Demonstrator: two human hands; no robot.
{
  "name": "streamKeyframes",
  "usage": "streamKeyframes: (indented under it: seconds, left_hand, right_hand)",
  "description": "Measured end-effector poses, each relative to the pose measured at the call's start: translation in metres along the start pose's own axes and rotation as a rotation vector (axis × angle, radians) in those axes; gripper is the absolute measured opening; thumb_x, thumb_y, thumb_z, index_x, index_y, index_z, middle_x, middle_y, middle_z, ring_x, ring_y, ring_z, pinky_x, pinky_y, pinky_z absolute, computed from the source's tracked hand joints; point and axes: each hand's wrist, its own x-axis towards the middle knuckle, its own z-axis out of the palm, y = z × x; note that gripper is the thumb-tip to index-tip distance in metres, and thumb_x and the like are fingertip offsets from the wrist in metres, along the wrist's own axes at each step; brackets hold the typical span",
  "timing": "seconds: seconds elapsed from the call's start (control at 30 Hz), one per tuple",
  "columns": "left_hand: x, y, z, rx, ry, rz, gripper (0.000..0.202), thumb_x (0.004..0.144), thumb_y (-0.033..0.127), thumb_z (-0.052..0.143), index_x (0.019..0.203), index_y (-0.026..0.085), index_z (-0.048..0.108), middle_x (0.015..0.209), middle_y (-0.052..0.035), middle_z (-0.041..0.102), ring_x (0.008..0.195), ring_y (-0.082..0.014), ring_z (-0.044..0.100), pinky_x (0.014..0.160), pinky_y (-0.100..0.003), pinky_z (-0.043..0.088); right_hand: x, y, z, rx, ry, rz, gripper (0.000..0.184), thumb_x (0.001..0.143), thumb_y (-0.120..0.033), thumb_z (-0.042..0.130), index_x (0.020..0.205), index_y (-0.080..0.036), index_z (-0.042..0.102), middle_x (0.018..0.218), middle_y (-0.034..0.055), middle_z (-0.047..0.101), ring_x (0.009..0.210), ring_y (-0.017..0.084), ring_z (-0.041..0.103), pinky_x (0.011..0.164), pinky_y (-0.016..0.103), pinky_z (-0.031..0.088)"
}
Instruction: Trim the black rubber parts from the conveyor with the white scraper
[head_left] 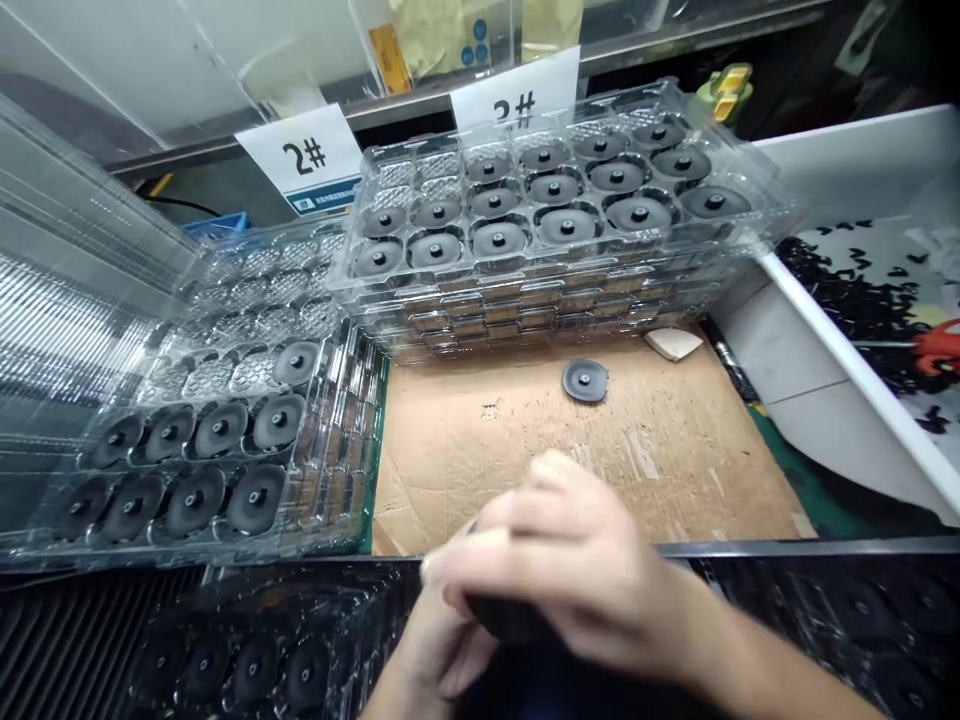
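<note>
My two hands meet low in the middle, both smeared by motion. My right hand (570, 570) comes in from the lower right with its fingers curled down over a dark object (504, 615). Beneath it, my left hand (439, 650) closes on the same object from below. What the dark object is I cannot make out. One loose dark round disc (585, 381) lies alone on the cardboard sheet (675, 470), well beyond my hands.
A stack of clear plastic trays (420, 320) with dark discs in their pockets stands at the back. Another such stack (337, 400) sits left. More trays (247, 660) lie along the front edge. A white bin (817, 330) with small black parts is on the right. A white scrap (675, 343) lies by the back stack.
</note>
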Motion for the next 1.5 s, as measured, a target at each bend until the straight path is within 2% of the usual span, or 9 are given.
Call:
streamKeyframes:
  seconds: [0.1, 0.2, 0.33, 0.43, 0.63, 1.1, 1.3, 1.4, 1.5]
  left_hand:
    - [-0.003, 0.006, 0.004, -0.102, -0.106, -0.120, 0.053, 0.057, 0.040, 0.082, 0.106, 0.024, 0.068, 0.104, -0.0050, 0.071, 0.095, -0.0258, 0.066, 0.088, -0.034, 0.049]
    - [-0.005, 0.012, 0.003, -0.246, -0.182, -0.151, 0.051, 0.057, 0.037, 0.082, 0.106, 0.029, 0.068, 0.110, -0.0030, 0.071, 0.097, -0.0237, 0.067, 0.082, -0.028, 0.052]
    - [-0.003, 0.010, -0.004, -0.332, -0.258, -0.110, 0.041, 0.065, 0.042, 0.074, 0.105, 0.030, 0.069, 0.112, -0.0023, 0.071, 0.098, -0.0222, 0.068, 0.075, -0.023, 0.056]
    - [-0.001, 0.006, -0.004, -0.343, -0.259, -0.089, 0.044, 0.065, 0.046, 0.072, 0.105, 0.028, 0.069, 0.114, -0.0039, 0.070, 0.100, -0.0222, 0.068, 0.077, -0.022, 0.056]
    - [-0.006, -0.001, 0.003, -0.357, -0.208, -0.050, 0.042, 0.067, 0.048, 0.069, 0.103, 0.027, 0.070, 0.114, -0.0030, 0.070, 0.103, -0.0208, 0.066, 0.081, -0.021, 0.055]
    - [-0.032, -0.001, -0.004, -0.388, 0.119, 0.262, 0.054, 0.065, 0.042, 0.073, 0.116, 0.026, 0.063, 0.113, -0.0062, 0.070, 0.108, -0.0251, 0.063, 0.093, -0.032, 0.050]
    - [-0.003, 0.009, -0.002, -0.227, 0.166, 0.283, 0.061, 0.062, 0.042, 0.077, 0.119, 0.024, 0.060, 0.118, -0.0090, 0.066, 0.114, -0.0275, 0.058, 0.100, -0.039, 0.044]
    - [0.011, 0.011, 0.001, -0.151, 0.148, 0.220, 0.054, 0.061, 0.041, 0.079, 0.110, 0.022, 0.066, 0.108, -0.0078, 0.070, 0.107, -0.0256, 0.061, 0.094, -0.035, 0.048]
    - [0.018, 0.012, 0.000, -0.118, 0.188, 0.151, 0.046, 0.062, 0.034, 0.080, 0.106, 0.026, 0.068, 0.102, -0.0046, 0.072, 0.097, -0.0224, 0.065, 0.085, -0.030, 0.052]
  right_hand:
    - [-0.012, 0.024, -0.003, -0.012, 0.144, 0.350, 0.022, 0.093, -0.020, 0.047, 0.104, -0.021, 0.066, 0.092, 0.0030, 0.071, 0.081, 0.015, 0.061, 0.069, 0.029, 0.047]
    - [-0.038, 0.050, 0.005, -0.094, 0.108, 0.635, 0.022, 0.091, -0.027, 0.049, 0.102, -0.024, 0.068, 0.090, 0.0034, 0.069, 0.076, 0.016, 0.062, 0.063, 0.028, 0.049]
    - [-0.080, 0.074, 0.035, -0.161, 0.087, 0.700, 0.032, 0.088, -0.027, 0.048, 0.118, -0.021, 0.060, 0.095, 0.0069, 0.066, 0.065, 0.017, 0.060, 0.061, 0.032, 0.053]
    - [-0.103, 0.081, 0.056, -0.242, 0.164, 0.743, 0.042, 0.091, -0.026, 0.039, 0.130, -0.013, 0.048, 0.120, 0.0184, 0.053, 0.085, 0.023, 0.063, 0.074, 0.042, 0.053]
    - [-0.114, 0.081, 0.068, -0.268, 0.049, 0.659, 0.037, 0.085, -0.027, 0.051, 0.121, -0.022, 0.058, 0.125, 0.0131, 0.052, 0.113, 0.030, 0.053, 0.092, 0.048, 0.047]
    - [-0.087, 0.069, 0.055, -0.020, -0.086, 0.509, 0.025, 0.091, -0.031, 0.046, 0.096, -0.021, 0.068, 0.084, 0.0057, 0.071, 0.075, 0.019, 0.067, 0.067, 0.030, 0.054]
    - [-0.026, 0.041, 0.035, 0.044, 0.034, 0.571, 0.024, 0.091, -0.029, 0.046, 0.101, -0.021, 0.066, 0.100, 0.0055, 0.071, 0.085, 0.019, 0.067, 0.067, 0.028, 0.053]
    - [0.005, 0.013, 0.024, 0.067, 0.139, 0.361, 0.027, 0.091, -0.022, 0.046, 0.114, -0.017, 0.059, 0.104, 0.0070, 0.068, 0.093, 0.020, 0.061, 0.081, 0.034, 0.049]
    - [0.017, -0.003, 0.020, 0.090, -0.055, 0.292, 0.023, 0.089, -0.013, 0.044, 0.106, -0.015, 0.061, 0.090, 0.0050, 0.069, 0.079, 0.017, 0.060, 0.072, 0.031, 0.048]
